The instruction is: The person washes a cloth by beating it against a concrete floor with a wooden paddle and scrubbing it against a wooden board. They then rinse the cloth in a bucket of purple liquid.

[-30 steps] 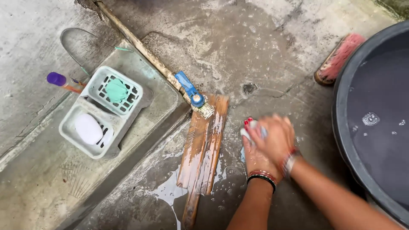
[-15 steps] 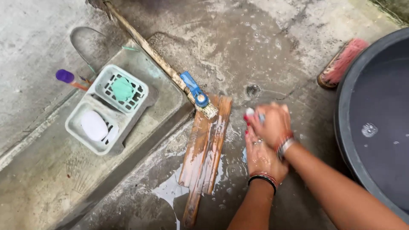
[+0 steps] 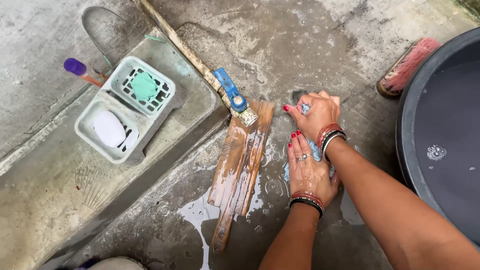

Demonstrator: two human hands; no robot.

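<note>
We see both hands at work on a small pale blue cloth (image 3: 314, 148) lying on the wet concrete floor (image 3: 280, 45) right of centre in the frame. The left hand (image 3: 306, 170) lies flat on the lower part of the cloth, fingers stretched out and pressing it down, not closed around anything. The right hand (image 3: 318, 114), just above it in the picture, is bunched around the cloth's upper end, its fingers curled tight into the fabric. Just to the left of the hands lies a wet wooden paddle (image 3: 241, 160), its handle pointing toward the bottom edge. At the paddle's upper end sits a blue tap (image 3: 231, 93) on a pipe that runs diagonally toward the top of the frame. On the raised concrete slab (image 3: 65, 200) in the left half stands a pale plastic soap tray (image 3: 165, 117) with two compartments: the upper one holds a green soap bar (image 3: 144, 86), the lower one a white soap bar (image 3: 109, 128). A large dark tub (image 3: 407, 115) filled with water fills the right edge, and a pink-bristled brush (image 3: 407, 65) lies beside its rim in the upper right.
</note>
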